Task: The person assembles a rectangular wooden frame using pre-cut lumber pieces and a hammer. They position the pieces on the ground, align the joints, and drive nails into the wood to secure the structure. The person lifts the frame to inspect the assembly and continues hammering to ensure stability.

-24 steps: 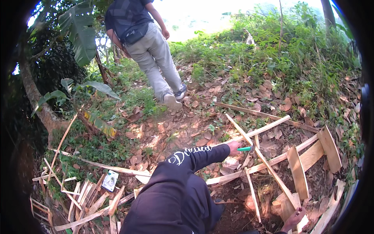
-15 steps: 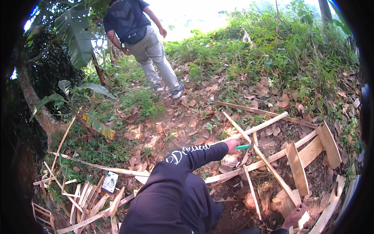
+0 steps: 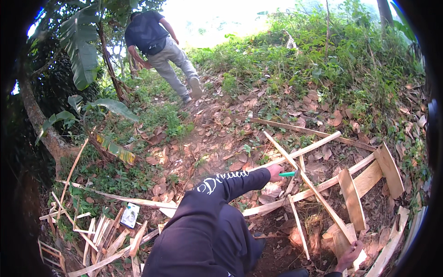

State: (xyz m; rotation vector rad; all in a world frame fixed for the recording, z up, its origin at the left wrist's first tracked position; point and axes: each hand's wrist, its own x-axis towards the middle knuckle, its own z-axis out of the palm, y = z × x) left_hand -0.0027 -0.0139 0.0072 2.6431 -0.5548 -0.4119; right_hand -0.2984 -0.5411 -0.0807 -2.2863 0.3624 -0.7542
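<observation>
My left hand (image 3: pixel 275 172) is closed around the green handle of a hammer (image 3: pixel 287 174). Its grey head lies against a long wooden strip (image 3: pixel 323 203), close to where this strip crosses another pale strip (image 3: pixel 318 145). At the lower end of the long strip is my right hand (image 3: pixel 351 256), fingers curled together near the wood; whatever they may hold is hidden. Short flat boards (image 3: pixel 353 198) stand tilted along a curved wooden rail (image 3: pixel 330 183) to the right. A thin upright strip (image 3: pixel 299 226) leans between my hands.
A loose pile of wood offcuts (image 3: pixel 104 240) lies at lower left, with a white printed package (image 3: pixel 130 215) on it. Ahead, a person (image 3: pixel 161 51) in a dark shirt and grey trousers walks up the leafy slope. A tree trunk (image 3: pixel 46 124) stands left; a long batten (image 3: pixel 300 130) lies beyond the frame.
The person ahead has walked farther up the slope. My right hand's fingers have drawn in more tightly. My left hand and the hammer have hardly shifted.
</observation>
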